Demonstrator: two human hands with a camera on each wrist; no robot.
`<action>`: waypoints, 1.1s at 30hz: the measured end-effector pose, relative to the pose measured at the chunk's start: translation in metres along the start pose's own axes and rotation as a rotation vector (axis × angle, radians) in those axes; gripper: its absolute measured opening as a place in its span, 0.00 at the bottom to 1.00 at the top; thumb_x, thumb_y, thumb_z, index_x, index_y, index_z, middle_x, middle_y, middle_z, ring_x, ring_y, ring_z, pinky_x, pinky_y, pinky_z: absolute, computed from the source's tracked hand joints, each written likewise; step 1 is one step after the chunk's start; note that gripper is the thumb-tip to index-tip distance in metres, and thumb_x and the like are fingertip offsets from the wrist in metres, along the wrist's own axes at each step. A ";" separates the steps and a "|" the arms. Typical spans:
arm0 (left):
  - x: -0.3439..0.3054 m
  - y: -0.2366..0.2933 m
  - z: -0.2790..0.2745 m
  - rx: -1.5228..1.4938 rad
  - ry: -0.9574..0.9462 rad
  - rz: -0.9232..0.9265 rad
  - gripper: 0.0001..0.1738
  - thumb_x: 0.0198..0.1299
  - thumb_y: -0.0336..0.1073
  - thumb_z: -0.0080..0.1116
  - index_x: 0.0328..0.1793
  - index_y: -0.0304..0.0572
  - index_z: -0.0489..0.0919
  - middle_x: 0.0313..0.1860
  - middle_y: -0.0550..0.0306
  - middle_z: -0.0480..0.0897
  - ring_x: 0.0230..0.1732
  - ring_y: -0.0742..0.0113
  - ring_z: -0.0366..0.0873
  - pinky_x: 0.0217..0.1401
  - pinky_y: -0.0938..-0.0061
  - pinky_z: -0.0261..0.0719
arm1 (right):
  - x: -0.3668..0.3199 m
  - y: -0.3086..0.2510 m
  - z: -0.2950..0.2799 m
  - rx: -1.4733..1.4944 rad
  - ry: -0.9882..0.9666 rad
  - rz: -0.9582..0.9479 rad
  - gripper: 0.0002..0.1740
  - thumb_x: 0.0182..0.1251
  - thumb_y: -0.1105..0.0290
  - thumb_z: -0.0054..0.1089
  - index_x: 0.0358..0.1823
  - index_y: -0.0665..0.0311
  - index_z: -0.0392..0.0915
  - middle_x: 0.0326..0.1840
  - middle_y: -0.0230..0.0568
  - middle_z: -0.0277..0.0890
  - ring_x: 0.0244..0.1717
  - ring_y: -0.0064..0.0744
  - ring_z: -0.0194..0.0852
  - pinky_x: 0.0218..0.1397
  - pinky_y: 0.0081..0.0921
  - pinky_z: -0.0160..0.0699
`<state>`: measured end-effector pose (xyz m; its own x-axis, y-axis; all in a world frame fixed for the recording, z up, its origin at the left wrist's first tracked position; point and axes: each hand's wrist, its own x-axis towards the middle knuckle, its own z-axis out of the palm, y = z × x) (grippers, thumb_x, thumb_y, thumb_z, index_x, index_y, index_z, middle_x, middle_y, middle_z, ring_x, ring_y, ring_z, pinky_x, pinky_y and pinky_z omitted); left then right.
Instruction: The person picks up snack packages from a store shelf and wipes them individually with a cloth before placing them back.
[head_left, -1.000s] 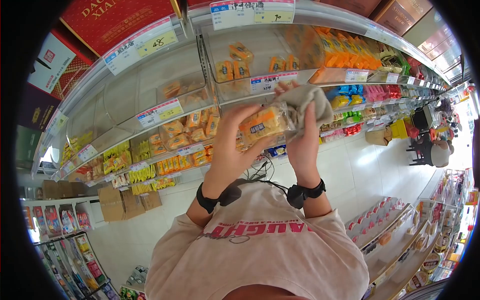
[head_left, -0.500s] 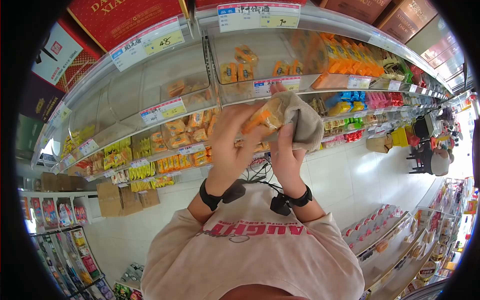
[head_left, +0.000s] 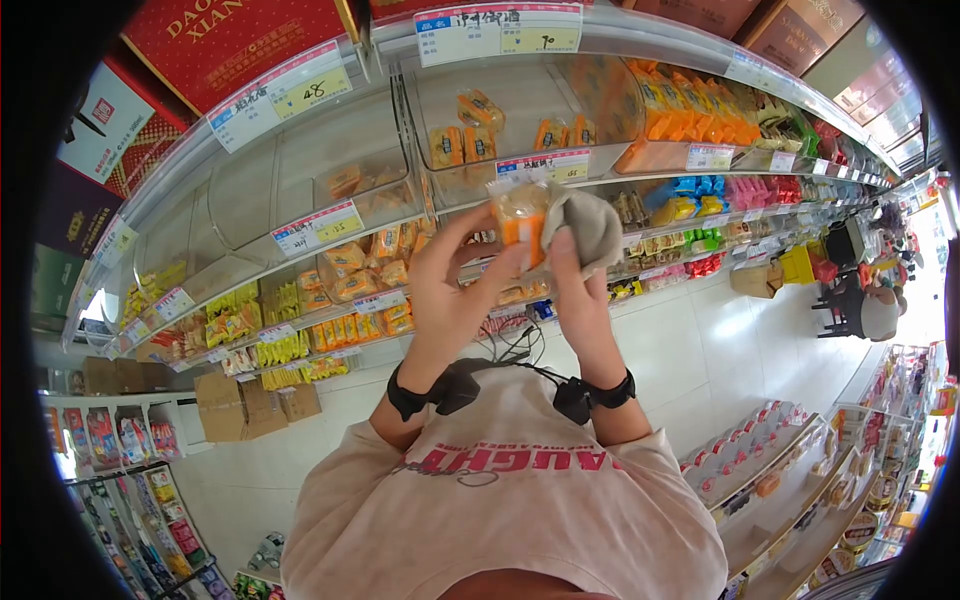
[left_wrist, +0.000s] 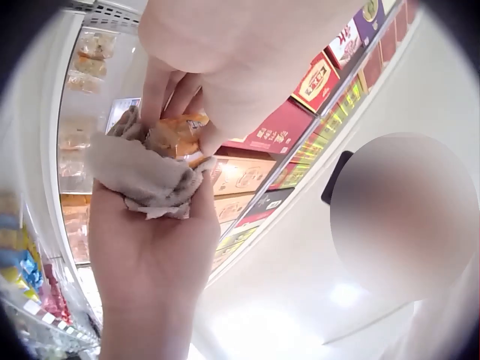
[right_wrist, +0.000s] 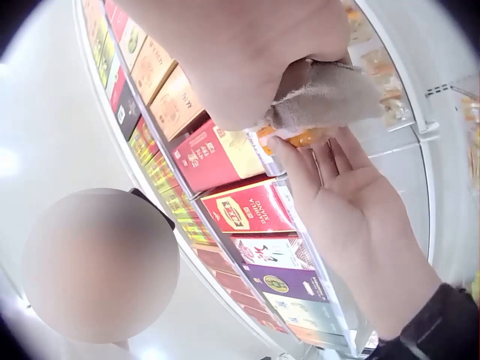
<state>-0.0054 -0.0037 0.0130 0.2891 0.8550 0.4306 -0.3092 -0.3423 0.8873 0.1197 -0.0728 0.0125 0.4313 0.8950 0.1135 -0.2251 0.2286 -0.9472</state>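
In the head view, the left hand [head_left: 445,290] holds an orange-and-clear wrapped pastry packet [head_left: 519,216] between thumb and fingers, its wrapper end pointing up. The right hand [head_left: 587,318] grips a bunched grey cloth [head_left: 592,232], thumb in front, against the packet's right side. The left wrist view has the packet [left_wrist: 174,138] under the left hand's fingers, beside the cloth [left_wrist: 146,174] in the right hand. From the right wrist, the cloth [right_wrist: 326,96] partly covers the packet [right_wrist: 304,138], with the left hand [right_wrist: 360,217] beneath. The right hand's fingers are partly hidden by cloth.
Clear shelf bins [head_left: 310,190] stand just ahead, one holding several similar packets [head_left: 480,143]. Price tags [head_left: 318,228] line the bin edges. Red boxes [head_left: 235,45] sit above. Cardboard boxes [head_left: 222,408] lie on the floor at left; a seated person [head_left: 880,312] is far right.
The packet has turned from lying slanted to standing more upright in the left hand. The cloth has shifted and bunched smaller, staying in the right hand.
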 end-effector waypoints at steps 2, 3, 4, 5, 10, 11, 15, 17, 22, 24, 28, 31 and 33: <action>0.002 0.001 -0.003 -0.004 0.021 -0.080 0.27 0.63 0.26 0.73 0.68 0.30 0.79 0.51 0.50 0.86 0.49 0.70 0.86 0.51 0.74 0.85 | -0.001 0.000 0.000 -0.115 -0.054 -0.067 0.22 0.84 0.63 0.53 0.70 0.69 0.68 0.62 0.36 0.72 0.63 0.23 0.66 0.68 0.23 0.67; 0.002 0.001 -0.005 -0.004 0.030 -0.123 0.26 0.64 0.26 0.72 0.68 0.30 0.79 0.52 0.50 0.86 0.49 0.71 0.85 0.50 0.75 0.85 | 0.000 0.002 -0.004 -0.137 -0.082 -0.059 0.22 0.84 0.64 0.53 0.70 0.69 0.68 0.62 0.37 0.73 0.62 0.23 0.67 0.67 0.23 0.67; 0.002 0.001 -0.006 -0.012 0.038 -0.151 0.26 0.65 0.27 0.71 0.68 0.30 0.79 0.51 0.51 0.86 0.48 0.71 0.85 0.50 0.75 0.84 | 0.000 0.003 -0.005 -0.158 -0.108 -0.049 0.22 0.84 0.65 0.54 0.70 0.70 0.69 0.61 0.37 0.73 0.62 0.24 0.67 0.67 0.23 0.67; 0.002 0.001 -0.006 -0.021 0.046 -0.178 0.25 0.66 0.28 0.71 0.67 0.29 0.79 0.51 0.52 0.85 0.48 0.72 0.84 0.51 0.76 0.83 | 0.000 0.002 -0.004 -0.161 -0.117 -0.062 0.21 0.83 0.66 0.55 0.69 0.70 0.69 0.61 0.37 0.73 0.61 0.24 0.68 0.67 0.24 0.68; 0.004 -0.009 -0.013 0.058 0.056 -0.085 0.21 0.70 0.32 0.68 0.64 0.26 0.80 0.48 0.57 0.83 0.49 0.73 0.81 0.54 0.79 0.77 | 0.003 0.001 0.004 -0.146 -0.082 -0.197 0.21 0.79 0.70 0.59 0.68 0.70 0.71 0.63 0.37 0.74 0.61 0.22 0.69 0.66 0.24 0.69; 0.005 -0.008 -0.013 0.047 0.065 -0.055 0.20 0.71 0.32 0.67 0.63 0.26 0.81 0.48 0.58 0.83 0.50 0.73 0.80 0.54 0.79 0.77 | 0.003 0.000 0.005 -0.139 -0.069 -0.201 0.20 0.79 0.71 0.60 0.68 0.69 0.72 0.64 0.37 0.74 0.61 0.22 0.70 0.65 0.23 0.70; 0.001 -0.003 -0.014 -0.068 0.096 -0.172 0.19 0.72 0.34 0.66 0.61 0.25 0.80 0.48 0.58 0.83 0.50 0.73 0.80 0.55 0.78 0.77 | 0.006 0.001 0.003 -0.067 -0.037 -0.172 0.20 0.78 0.70 0.61 0.66 0.69 0.74 0.63 0.36 0.77 0.60 0.21 0.71 0.64 0.22 0.71; -0.001 -0.003 -0.012 -0.115 0.113 -0.191 0.19 0.72 0.34 0.66 0.61 0.25 0.80 0.48 0.57 0.84 0.50 0.73 0.80 0.56 0.77 0.77 | 0.005 -0.001 0.001 -0.001 -0.005 -0.111 0.19 0.78 0.69 0.62 0.65 0.68 0.75 0.61 0.34 0.78 0.59 0.21 0.72 0.63 0.22 0.72; 0.000 -0.004 -0.012 -0.155 0.142 -0.212 0.19 0.72 0.32 0.65 0.62 0.26 0.78 0.49 0.54 0.84 0.50 0.73 0.81 0.55 0.75 0.81 | 0.007 -0.005 -0.004 0.063 0.023 0.025 0.21 0.80 0.67 0.61 0.68 0.65 0.73 0.65 0.34 0.77 0.64 0.23 0.73 0.66 0.24 0.71; -0.001 -0.008 -0.012 -0.155 0.156 -0.204 0.20 0.72 0.31 0.65 0.64 0.27 0.75 0.49 0.53 0.84 0.50 0.72 0.82 0.54 0.74 0.83 | 0.009 -0.004 -0.006 0.113 0.029 0.014 0.21 0.79 0.67 0.62 0.68 0.65 0.73 0.65 0.34 0.77 0.65 0.22 0.73 0.66 0.24 0.71; 0.000 -0.005 -0.007 -0.128 0.171 -0.181 0.24 0.72 0.30 0.64 0.69 0.29 0.70 0.49 0.52 0.82 0.51 0.70 0.83 0.53 0.73 0.85 | 0.011 -0.009 0.000 0.133 0.047 -0.087 0.17 0.78 0.66 0.64 0.62 0.66 0.78 0.56 0.30 0.80 0.55 0.19 0.73 0.60 0.21 0.73; 0.000 -0.006 -0.008 -0.127 0.149 -0.202 0.25 0.73 0.29 0.64 0.70 0.30 0.68 0.50 0.51 0.82 0.51 0.69 0.83 0.54 0.72 0.85 | 0.013 -0.013 -0.005 -0.010 -0.046 -0.162 0.17 0.77 0.67 0.65 0.61 0.66 0.79 0.55 0.30 0.81 0.55 0.18 0.74 0.60 0.22 0.74; -0.001 -0.004 -0.006 -0.126 0.147 -0.215 0.24 0.73 0.29 0.63 0.70 0.30 0.69 0.51 0.50 0.83 0.52 0.68 0.84 0.55 0.72 0.85 | 0.012 -0.012 -0.006 -0.034 -0.040 -0.105 0.18 0.74 0.70 0.66 0.61 0.68 0.79 0.54 0.33 0.82 0.55 0.21 0.76 0.60 0.23 0.75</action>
<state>-0.0095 -0.0010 0.0077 0.2283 0.9533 0.1979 -0.3677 -0.1038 0.9242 0.1333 -0.0672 0.0235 0.4152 0.8818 0.2236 -0.1504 0.3089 -0.9391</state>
